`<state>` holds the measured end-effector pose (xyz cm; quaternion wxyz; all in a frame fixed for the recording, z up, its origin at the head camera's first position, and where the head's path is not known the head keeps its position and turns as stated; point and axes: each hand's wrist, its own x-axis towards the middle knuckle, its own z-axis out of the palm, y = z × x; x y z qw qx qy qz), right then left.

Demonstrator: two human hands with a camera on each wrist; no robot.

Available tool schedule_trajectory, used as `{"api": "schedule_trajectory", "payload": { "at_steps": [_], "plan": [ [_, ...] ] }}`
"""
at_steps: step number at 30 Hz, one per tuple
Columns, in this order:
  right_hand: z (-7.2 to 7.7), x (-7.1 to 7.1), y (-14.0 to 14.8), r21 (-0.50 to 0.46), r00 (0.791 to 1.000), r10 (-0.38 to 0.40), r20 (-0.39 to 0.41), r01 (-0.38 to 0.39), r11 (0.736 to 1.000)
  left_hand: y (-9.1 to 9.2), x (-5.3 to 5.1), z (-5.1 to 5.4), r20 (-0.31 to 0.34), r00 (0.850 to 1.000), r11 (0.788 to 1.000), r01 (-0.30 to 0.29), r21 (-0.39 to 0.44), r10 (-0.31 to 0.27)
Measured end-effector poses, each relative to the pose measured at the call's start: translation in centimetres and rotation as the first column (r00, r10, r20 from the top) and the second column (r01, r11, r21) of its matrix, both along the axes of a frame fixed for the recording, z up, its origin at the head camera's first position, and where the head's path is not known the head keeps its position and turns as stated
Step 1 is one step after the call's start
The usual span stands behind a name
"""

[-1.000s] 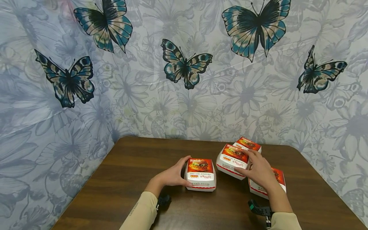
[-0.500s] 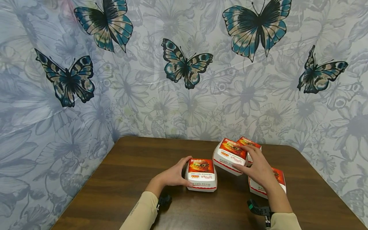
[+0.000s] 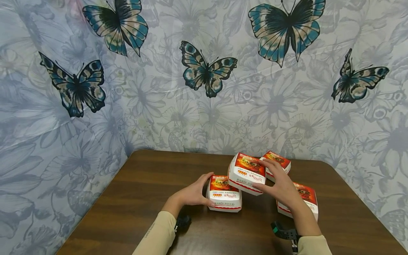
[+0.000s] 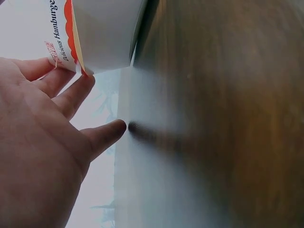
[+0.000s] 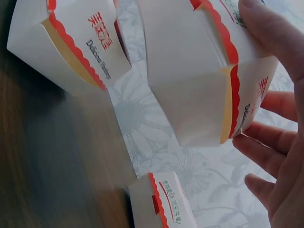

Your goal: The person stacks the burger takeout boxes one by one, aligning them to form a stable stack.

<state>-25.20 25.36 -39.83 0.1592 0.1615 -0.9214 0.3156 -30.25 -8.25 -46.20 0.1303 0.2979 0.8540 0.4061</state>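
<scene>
Left hand (image 3: 190,193), spread wide, holds a hamburger box (image 3: 224,201) on the table (image 3: 229,233); right hand (image 3: 282,187), equally wide, grips a tilted box (image 3: 244,173) aloft.

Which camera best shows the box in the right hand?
The head view: the box shows its printed top there. The right wrist view gives closer sides, cropped by the frame; the left wrist view misses it.

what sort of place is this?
Likely a staged indoor workspace, not a restaurant: a brown wood-grain table before a creased grey floral backdrop with teal butterflies, plus four white-and-red cardboard burger boxes.
</scene>
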Motion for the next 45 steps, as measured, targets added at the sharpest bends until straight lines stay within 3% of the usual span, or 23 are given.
{"api": "schedule_trajectory", "payload": {
  "at_steps": [7,22,28,34,45],
  "plan": [
    [-0.4,0.1,-0.6,-0.031,0.997,0.080,-0.014,-0.080,0.996,0.2,0.1,-0.1,-0.009,1.000,1.000,0.003,-0.002,-0.003],
    [-0.8,0.0,-2.3,-0.009,0.984,0.175,-0.037,-0.176,0.984,0.4,-0.1,-0.2,-0.015,1.000,1.000,0.002,-0.004,-0.002],
    [-1.2,0.0,-2.7,-0.013,0.981,0.193,-0.036,-0.193,0.981,0.5,0.0,-0.3,-0.012,1.000,1.000,0.007,0.002,-0.007],
    [-1.6,0.0,-3.5,0.014,0.970,0.227,-0.087,-0.227,0.974,0.6,0.1,-0.4,-0.029,0.999,1.000,0.018,0.010,-0.017],
    [-1.7,0.2,-5.3,0.018,0.961,0.253,-0.112,-0.252,0.968,0.6,0.0,-0.4,-0.061,0.997,0.995,0.060,0.086,-0.055]
  ]
}}
